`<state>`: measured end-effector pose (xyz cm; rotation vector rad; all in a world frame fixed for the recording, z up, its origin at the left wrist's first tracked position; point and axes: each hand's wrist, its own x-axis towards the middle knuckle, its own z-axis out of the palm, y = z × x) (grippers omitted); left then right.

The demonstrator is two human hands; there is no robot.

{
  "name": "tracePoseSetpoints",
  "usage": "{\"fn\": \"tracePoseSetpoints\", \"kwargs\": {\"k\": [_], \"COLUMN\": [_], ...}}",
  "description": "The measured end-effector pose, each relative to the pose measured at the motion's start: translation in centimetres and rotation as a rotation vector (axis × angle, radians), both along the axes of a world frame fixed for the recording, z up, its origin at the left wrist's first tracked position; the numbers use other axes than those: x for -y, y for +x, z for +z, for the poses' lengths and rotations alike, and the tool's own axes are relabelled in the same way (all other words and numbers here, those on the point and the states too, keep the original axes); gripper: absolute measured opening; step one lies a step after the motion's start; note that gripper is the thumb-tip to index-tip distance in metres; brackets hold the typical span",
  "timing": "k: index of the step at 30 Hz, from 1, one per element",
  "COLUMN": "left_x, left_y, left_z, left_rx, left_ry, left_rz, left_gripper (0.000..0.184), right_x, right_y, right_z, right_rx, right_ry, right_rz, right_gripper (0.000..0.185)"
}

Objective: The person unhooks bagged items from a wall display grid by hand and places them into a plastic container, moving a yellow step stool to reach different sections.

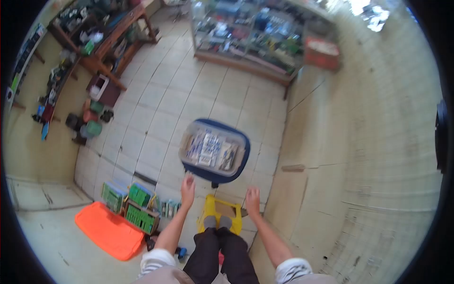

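Note:
A clear plastic bin [183, 146] rests on a dark blue oval base [243, 165] in front of me. Small white-and-blue boxes [208, 149] fill it, along with a greyish item [229, 156] at its right side. My left hand [188, 187] is just below the bin's near left edge, fingers loosely stretched and nothing visible in them. To the right, apart from the bin, my right hand [253, 196] is raised with fingers loosely bent, also without any visible object. Between the hands, my feet in grey socks [217, 221] are on a yellow plastic stool [208, 201].
An orange lid [106, 229] lies left, beside green crates [141, 217]. A glass display cabinet [246, 61] stands ahead, with a red box [322, 53] at its right end. A wooden shelf [118, 38] and containers [92, 128] line the left; a pale wall [369, 142] bounds the right.

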<state>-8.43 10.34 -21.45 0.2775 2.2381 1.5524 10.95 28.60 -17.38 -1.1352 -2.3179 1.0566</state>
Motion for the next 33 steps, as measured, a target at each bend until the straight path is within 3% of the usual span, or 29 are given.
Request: {"fn": "tracePoseSetpoints", "kwargs": {"k": [1, 3, 4, 5, 6, 7, 8, 10, 12, 15, 17, 18, 20, 22, 25, 26, 30, 32, 33], "left_x": [2.1, 6.0, 8.5, 8.8, 9.3, 10.8, 11.0, 11.4, 10.7, 6.0, 1.2, -2.3, -8.3, -13.1, -14.9, -15.1, -13.2, -11.3, -10.7], "left_y": [2.6, 7.1, 9.4, 11.0, 12.0, 12.6, 12.9, 12.8, 12.4, 10.6, 10.7, 11.7, 15.1, 18.2, 24.0, 25.8, 33.4, 36.9, 38.7], "left_z": [1.6, 4.5, 3.2, 7.9, 11.5, 10.8, 11.7, 11.9, 10.2, 13.0, 16.0, 21.4, 31.4, 39.8, 55.3, 58.5, 68.7, 72.1, 73.2], "left_rx": [-0.004, 0.076, 0.129, 0.088, 0.108, 0.158, 0.23, 0.285, 0.295, 0.132, -0.011, -0.021, 0.106, 0.273, 0.197, 0.139, 0.306, 0.373, 0.383], "left_ry": [-0.018, -0.341, -0.341, -0.371, -0.358, -0.356, -0.284, -0.199, -0.269, -0.303, 0.025, 0.158, 0.386, 0.702, 1.012, 1.103, 1.628, 1.71, 1.696], "left_rz": [-0.006, -0.094, -0.139, -0.215, -0.324, -0.445, -0.471, -0.562, -0.547, -0.653, -0.759, -0.796, -0.797, -1.009, -1.173, -1.206, -1.49, -1.61, -1.669], "left_gripper": [0.026, 0.025, 0.025, 0.025, 0.022, 0.021, 0.02, 0.019, 0.018, 0.017, 0.013, 0.011, 0.008, 0.009, 0.016, 0.018, 0.02, 0.02, 0.021], "right_x": [1.6, 5.6, 8.0, 10.4, 12.6, 14.9, 17.3, 20.4, 22.6, 24.4, 24.2, 23.5, 20.3, 19.1, 19.6, 20.3, 24.4, 25.3, 25.1], "right_y": [3.5, 10.5, 13.8, 16.8, 19.0, 22.5, 26.8, 30.5, 33.2, 35.0, 34.2, 33.3, 28.7, 26.8, 25.5, 25.7, 27.4, 29.7, 30.8], "right_z": [2.1, 4.5, 5.9, 7.1, 9.6, 9.3, 7.5, 9.7, 11.8, 14.4, 17.4, 19.6, 31.2, 39.8, 53.6, 56.8, 68.0, 70.2, 70.9], "right_rx": [0.144, 0.24, 0.214, 0.371, 0.358, 0.443, 0.461, 0.564, 0.608, 0.499, 0.267, 0.106, -0.212, -0.185, -0.15, -0.192, -0.143, -0.015, -0.112], "right_ry": [-0.037, -0.114, -0.136, -0.286, -0.267, -0.404, -0.332, -0.47, -0.566, -0.631, -0.672, -0.706, -0.852, -0.498, -0.222, -0.085, 0.307, 0.78, 0.927], "right_rz": [-0.049, -0.17, -0.185, -0.209, -0.187, -0.105, 0.022, -0.092, -0.258, -0.473, -0.601, -0.659, -0.778, -0.579, -0.555, -0.549, -0.609, -0.672, -0.754], "right_gripper": [0.016, 0.015, 0.016, 0.017, 0.018, 0.02, 0.026, 0.027, 0.029, 0.031, 0.032, 0.033, 0.04, 0.034, 0.034, 0.034, 0.032, 0.031, 0.031]}}
